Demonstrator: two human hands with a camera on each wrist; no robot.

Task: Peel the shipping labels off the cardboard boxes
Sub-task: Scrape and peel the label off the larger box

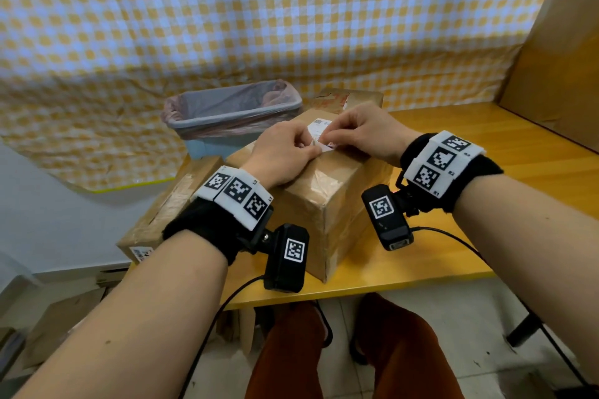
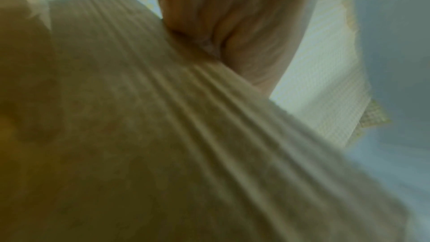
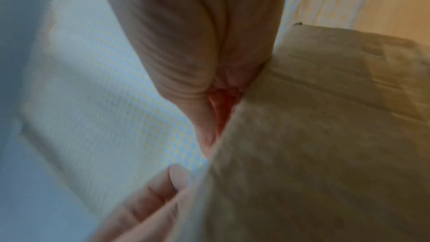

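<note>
A taped cardboard box (image 1: 324, 197) stands in the middle of the yellow table (image 1: 453, 246). On its top, at the far end, is a white shipping label (image 1: 319, 125), and its near edge is lifted and crumpled. My left hand (image 1: 309, 148) and right hand (image 1: 326, 138) meet over that edge, and both pinch the lifted paper with curled fingers. Both wrist views are blurred. They show the left hand (image 2: 232, 25) and the right hand (image 3: 197, 43) with their heels on the box top (image 2: 139, 117) (image 3: 325, 135). The fingertips are hidden there.
A blue bin (image 1: 233, 113) with a pink liner stands behind the box on the left. A flat box (image 1: 168, 204) with a small label (image 1: 141, 253) lies at the left table edge. Another box (image 1: 350, 99) stands behind, and large cardboard (image 1: 557, 58) leans at the right.
</note>
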